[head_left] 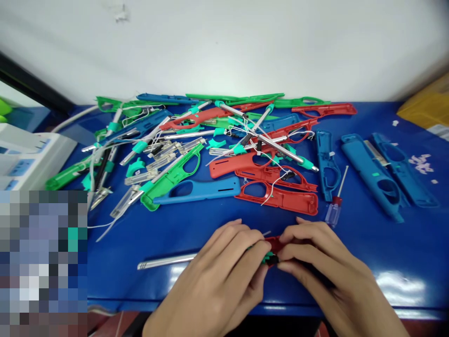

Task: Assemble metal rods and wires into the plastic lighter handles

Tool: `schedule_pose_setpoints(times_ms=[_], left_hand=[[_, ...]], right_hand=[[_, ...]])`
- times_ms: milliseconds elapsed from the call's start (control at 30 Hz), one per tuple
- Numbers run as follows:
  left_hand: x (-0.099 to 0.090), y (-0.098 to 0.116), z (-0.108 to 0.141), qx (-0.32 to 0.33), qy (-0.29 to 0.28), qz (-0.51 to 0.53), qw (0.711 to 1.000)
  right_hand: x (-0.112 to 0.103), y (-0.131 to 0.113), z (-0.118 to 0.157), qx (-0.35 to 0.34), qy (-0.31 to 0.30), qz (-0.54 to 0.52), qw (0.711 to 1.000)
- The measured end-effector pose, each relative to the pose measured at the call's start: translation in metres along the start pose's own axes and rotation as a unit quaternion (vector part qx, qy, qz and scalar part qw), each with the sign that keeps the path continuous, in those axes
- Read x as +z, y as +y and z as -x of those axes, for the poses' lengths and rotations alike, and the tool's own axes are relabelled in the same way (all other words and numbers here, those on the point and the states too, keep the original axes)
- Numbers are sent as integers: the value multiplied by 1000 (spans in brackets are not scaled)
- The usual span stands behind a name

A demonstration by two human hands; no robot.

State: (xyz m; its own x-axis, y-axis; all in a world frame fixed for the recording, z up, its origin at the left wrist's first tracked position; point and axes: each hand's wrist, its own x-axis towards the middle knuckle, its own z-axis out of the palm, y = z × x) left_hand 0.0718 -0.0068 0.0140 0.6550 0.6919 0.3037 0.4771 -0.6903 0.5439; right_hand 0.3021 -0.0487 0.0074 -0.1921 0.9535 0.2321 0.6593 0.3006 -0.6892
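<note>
Both hands meet over a red lighter casing half (276,243) near the table's front edge. My left hand (224,267) wraps over its left part, fingers closed. A silver metal tube (166,261) sticks out to the left from under that hand. Between the hands, a bit of green plastic (268,257) and a small black part (272,260) show in the casing. My right hand (326,262) pinches the casing's right part, with fingertips at the black part. Most of the casing is hidden by my fingers.
A heap of green, red and blue casing halves (199,191), tubes and wires spreads across the blue table (115,276). A screwdriver (334,211) lies at right, near blue casings (373,173). White scraps (421,164) lie far right. A white device (31,154) stands left.
</note>
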Motion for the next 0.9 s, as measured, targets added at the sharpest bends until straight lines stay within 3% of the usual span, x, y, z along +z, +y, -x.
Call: schedule_pose_setpoints(times_ms=[333, 500, 733, 900], left_hand=[[3, -5, 4, 14, 3, -26, 1000], [4, -5, 8, -24, 15, -4, 1000], [6, -10, 9, -23, 74, -15, 997], [5, -13, 12, -28, 60, 52, 996]], right_hand=[[0, -2, 6, 21, -23, -13, 999], [1, -2, 5, 15, -10, -15, 1000], [2, 1, 5, 17, 1, -23, 1000], [3, 0, 4, 10, -12, -17, 1000]])
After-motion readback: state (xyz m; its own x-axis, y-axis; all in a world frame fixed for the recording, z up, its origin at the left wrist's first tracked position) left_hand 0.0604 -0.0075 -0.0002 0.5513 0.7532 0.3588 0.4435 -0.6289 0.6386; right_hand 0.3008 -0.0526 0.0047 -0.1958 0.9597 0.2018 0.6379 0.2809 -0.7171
